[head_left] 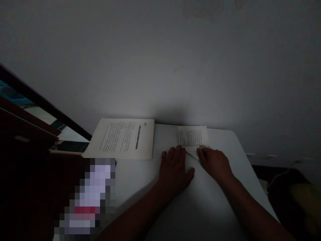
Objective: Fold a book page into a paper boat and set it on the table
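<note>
A printed sheet of paper lies on the white table, its lower part folded over at a slant. My left hand rests palm down with fingers spread, its fingertips at the left edge of the fold. At the fold's right side, my right hand is closed, thumb and fingers pinching the paper's edge. Part of the sheet is hidden under the fingers. Left of my hands sits a stack of printed pages with a bold heading.
The white table stands against a grey wall. A pixelated patch covers something at the table's left edge. Dark red furniture with books and papers is at far left. A pale cable runs beyond the right edge.
</note>
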`<state>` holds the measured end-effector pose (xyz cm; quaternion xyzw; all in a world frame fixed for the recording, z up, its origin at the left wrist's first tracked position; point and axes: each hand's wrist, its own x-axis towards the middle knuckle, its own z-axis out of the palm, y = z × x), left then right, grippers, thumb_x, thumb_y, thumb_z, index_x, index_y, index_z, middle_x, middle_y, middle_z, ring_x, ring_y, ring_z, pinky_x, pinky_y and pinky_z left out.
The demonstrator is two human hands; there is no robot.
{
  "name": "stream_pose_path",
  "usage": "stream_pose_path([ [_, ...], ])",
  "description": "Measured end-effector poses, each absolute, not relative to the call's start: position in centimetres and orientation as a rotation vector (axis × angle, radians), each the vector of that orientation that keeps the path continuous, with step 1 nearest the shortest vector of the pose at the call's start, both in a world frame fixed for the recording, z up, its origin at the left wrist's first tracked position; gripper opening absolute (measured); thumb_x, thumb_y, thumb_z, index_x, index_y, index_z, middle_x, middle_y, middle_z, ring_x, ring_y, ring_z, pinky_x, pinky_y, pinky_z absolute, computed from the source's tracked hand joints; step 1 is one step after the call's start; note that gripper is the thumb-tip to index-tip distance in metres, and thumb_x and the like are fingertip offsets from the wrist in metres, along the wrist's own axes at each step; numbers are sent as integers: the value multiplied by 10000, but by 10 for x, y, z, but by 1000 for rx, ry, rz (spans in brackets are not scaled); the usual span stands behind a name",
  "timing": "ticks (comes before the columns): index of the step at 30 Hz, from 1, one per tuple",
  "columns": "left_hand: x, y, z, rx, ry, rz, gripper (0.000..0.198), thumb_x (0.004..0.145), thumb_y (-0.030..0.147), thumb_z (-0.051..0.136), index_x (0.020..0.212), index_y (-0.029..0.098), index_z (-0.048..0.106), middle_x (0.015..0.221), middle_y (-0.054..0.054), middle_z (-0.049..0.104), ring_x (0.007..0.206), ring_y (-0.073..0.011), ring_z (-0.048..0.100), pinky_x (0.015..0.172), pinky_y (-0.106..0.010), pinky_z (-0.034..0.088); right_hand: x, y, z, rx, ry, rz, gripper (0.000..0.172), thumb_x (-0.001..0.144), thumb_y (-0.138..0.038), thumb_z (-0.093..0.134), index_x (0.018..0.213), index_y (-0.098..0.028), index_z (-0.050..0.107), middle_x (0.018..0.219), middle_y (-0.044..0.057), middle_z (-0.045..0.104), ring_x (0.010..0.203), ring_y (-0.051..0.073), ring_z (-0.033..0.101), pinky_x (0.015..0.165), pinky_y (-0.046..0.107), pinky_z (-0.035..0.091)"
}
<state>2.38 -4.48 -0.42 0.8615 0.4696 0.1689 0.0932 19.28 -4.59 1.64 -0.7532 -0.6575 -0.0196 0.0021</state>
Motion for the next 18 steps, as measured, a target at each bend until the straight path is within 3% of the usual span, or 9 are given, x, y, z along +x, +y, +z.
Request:
stream_pose_path([
  [18,25,-48,-6,2580,1418,520,628,815,476,468,1354,171,357,1414,-94,395,1243,-339,346,1018,-553,243,194,-45,15,-2356,-2066,-25,422,930,-364,307,742,-186,641,757,87,715,675,217,657,622,308,351],
])
